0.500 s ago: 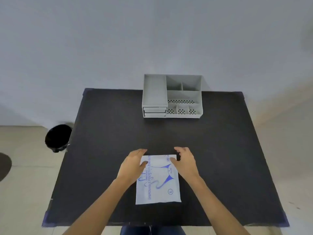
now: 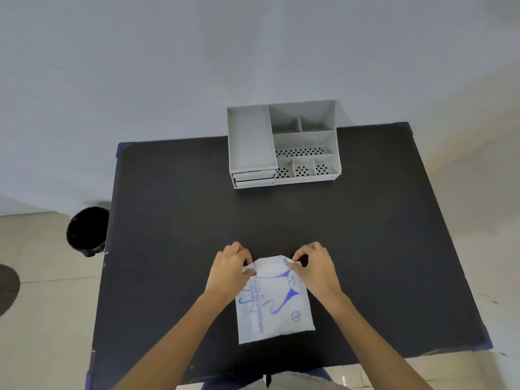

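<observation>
A white packet of disposable polyethylene gloves (image 2: 274, 302) with blue print lies on the black table (image 2: 174, 220), near its front edge. My left hand (image 2: 229, 273) pinches the packet's far left corner between thumb and fingers. My right hand (image 2: 316, 270) pinches the far right corner the same way. The far edge of the packet is lifted and bowed between the two hands; the near part lies flat.
A grey desk organiser (image 2: 284, 143) with several open compartments and two small drawers stands at the table's far edge. A black bin (image 2: 85, 230) sits on the floor to the left of the table. A pale wall rises behind.
Both hands went from resting flat on the packet's far corners to pinching them, and the far edge has risen off the table. The view has shifted slightly.
</observation>
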